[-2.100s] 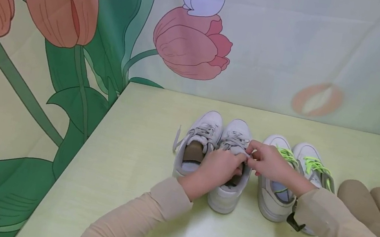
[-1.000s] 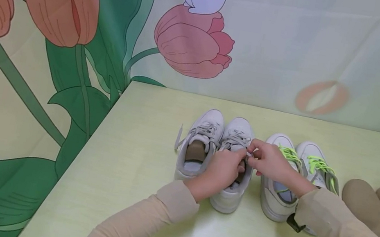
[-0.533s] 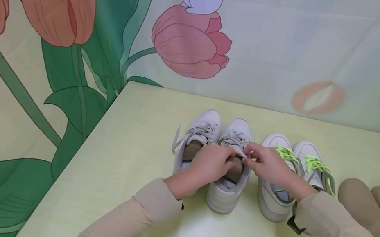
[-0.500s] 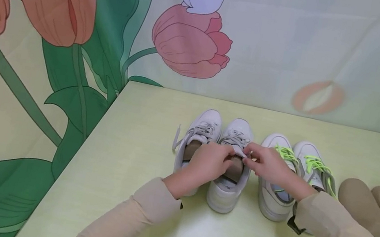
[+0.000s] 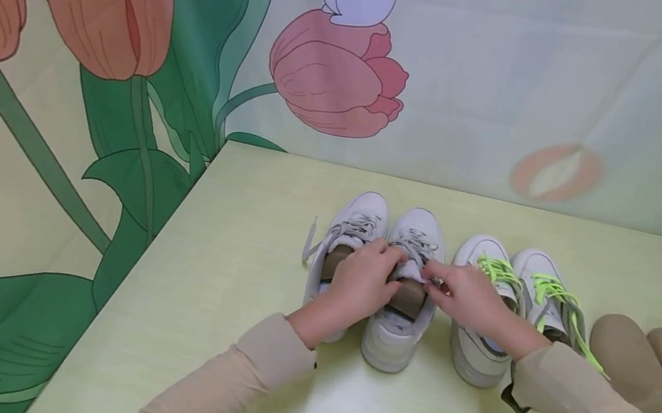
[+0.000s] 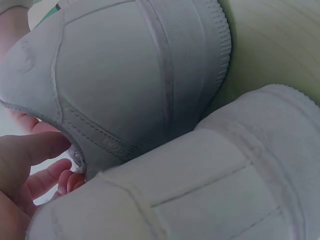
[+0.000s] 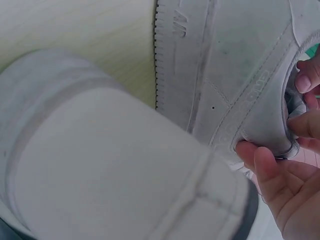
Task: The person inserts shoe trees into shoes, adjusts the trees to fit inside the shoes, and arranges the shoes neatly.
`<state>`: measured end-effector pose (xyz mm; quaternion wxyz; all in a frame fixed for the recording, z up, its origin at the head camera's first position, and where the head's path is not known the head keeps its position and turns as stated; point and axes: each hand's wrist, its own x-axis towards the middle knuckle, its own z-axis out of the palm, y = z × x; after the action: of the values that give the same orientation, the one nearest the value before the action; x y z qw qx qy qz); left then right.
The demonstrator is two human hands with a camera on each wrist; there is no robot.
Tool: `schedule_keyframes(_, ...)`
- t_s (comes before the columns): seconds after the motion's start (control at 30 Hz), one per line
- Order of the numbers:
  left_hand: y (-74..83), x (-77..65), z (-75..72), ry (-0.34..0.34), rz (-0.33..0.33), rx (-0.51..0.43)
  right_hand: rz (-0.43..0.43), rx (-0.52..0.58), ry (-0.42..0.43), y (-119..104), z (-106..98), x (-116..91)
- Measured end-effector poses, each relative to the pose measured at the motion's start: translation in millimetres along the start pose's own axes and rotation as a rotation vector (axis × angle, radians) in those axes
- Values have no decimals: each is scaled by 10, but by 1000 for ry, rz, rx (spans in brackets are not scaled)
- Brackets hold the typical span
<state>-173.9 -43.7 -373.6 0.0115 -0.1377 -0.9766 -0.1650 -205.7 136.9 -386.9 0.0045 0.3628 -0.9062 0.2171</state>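
Two white sneakers with grey laces stand side by side, toes away. At the right-hand sneaker (image 5: 389, 351), my left hand (image 5: 361, 280) pinches the left edge of the opening, beside the tongue. Opposite it, the thumb and fingers of my right hand (image 5: 467, 297) pinch the right edge near the top eyelets. Between the hands a brown insert (image 5: 408, 297) shows inside the shoe. The left-hand sneaker (image 5: 370, 205) has a brown insert too, partly behind my left hand. In the right wrist view, fingers of both hands meet the collar of the sneaker (image 7: 240, 75).
Right of my right hand stand two more white sneakers (image 5: 483, 249) with neon-green laces, partly under the right forearm. Two loose brown inserts (image 5: 631, 362) lie farther right on the pale table (image 5: 216, 275). A curtain printed with tulips (image 5: 338, 78) hangs behind.
My left hand has drawn back leftward from over the opening, uncovering the brown insert, then reached slightly forward along the tongue. My right hand stays at the right edge, slightly lower.
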Motion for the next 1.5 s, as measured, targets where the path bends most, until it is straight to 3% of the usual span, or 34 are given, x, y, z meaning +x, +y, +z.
schedule_keyframes(0.2, -12, 14, 32, 16, 20, 3, -29, -44, 16, -1, 10, -17)
schedule_keyframes(0.37, -38, -10, 41, 39, 45, -19, -1, -2, -8, 9, 12, -44)
schedule_keyframes(0.57, -75, -64, 36, 79, 55, -124, 62, 128, -44, 27, -32, -142)
schedule_keyframes(0.87, -106, -117, 24, 117, 26, -251, 39, 135, 3, 65, -97, -279)
schedule_keyframes(1.03, -118, -131, 9, 154, 25, -209, 80, 138, 10, 67, -150, -325)
schedule_keyframes(1.23, -133, -157, 26, 136, 73, -132, 113, 143, 13, 68, -121, -333)
schedule_keyframes(1.5, -129, -190, 29, 68, 58, -201, 218, 299, 11, 52, -9, -306)
